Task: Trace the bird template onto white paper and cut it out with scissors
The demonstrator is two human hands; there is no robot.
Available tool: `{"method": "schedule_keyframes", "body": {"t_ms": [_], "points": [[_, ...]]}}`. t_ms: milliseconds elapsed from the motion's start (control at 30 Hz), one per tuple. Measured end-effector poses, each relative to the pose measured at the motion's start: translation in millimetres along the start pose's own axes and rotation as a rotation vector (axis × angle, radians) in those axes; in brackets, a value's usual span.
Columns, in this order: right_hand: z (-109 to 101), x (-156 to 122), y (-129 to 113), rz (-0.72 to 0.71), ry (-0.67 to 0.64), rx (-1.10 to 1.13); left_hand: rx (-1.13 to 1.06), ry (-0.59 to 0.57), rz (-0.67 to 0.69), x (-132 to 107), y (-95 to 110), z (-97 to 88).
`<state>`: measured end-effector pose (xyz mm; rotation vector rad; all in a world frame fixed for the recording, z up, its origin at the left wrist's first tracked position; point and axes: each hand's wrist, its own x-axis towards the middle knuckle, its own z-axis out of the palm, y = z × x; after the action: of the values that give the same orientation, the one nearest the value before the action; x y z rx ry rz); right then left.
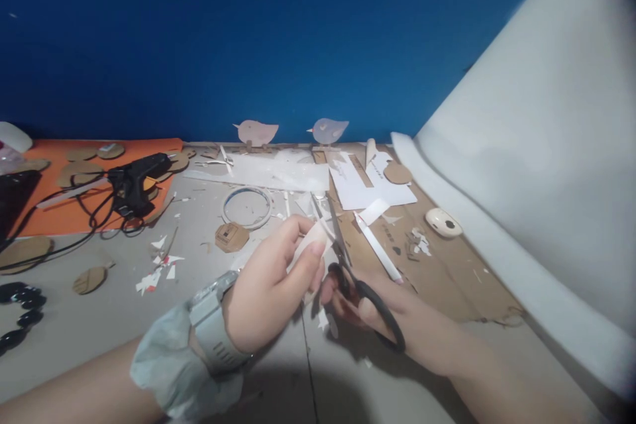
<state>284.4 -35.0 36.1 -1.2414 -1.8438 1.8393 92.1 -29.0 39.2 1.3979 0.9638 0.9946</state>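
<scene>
My left hand pinches a small piece of white paper between thumb and fingers, near the middle of the view. A pair of scissors with black handles is held in my right hand, with fingers through the loops. The scissor blades stand apart and point away from me, close against the right edge of the paper. Whether the blades touch the paper I cannot tell. Just beyond my left hand lie a roll of tape and an octagonal cardboard piece.
A black glue gun with its cord rests on an orange sheet at left. Pink and blue bird cut-outs stand by the wall. A white pen lies on brown cardboard. Paper scraps are scattered about.
</scene>
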Motion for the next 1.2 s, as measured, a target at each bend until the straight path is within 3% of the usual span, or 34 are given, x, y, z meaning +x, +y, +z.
{"method": "schedule_keyframes", "body": {"t_ms": [467, 633, 1000, 1200], "points": [[-3, -2, -11, 0.091, -0.003, -0.081, 0.066, 0.001, -0.001, 1, -2, -1.4], [0, -1, -9, 0.057, 0.077, -0.107, 0.083, 0.009, 0.011, 1, -2, -1.2], [-5, -1, -29, 0.105, 0.000, -0.133, 0.096, -0.002, 0.004, 0, -3, -2.3], [-1, 1, -25, 0.092, 0.002, -0.087, 0.098, 0.002, -0.004, 2, -1, -3.8]]}}
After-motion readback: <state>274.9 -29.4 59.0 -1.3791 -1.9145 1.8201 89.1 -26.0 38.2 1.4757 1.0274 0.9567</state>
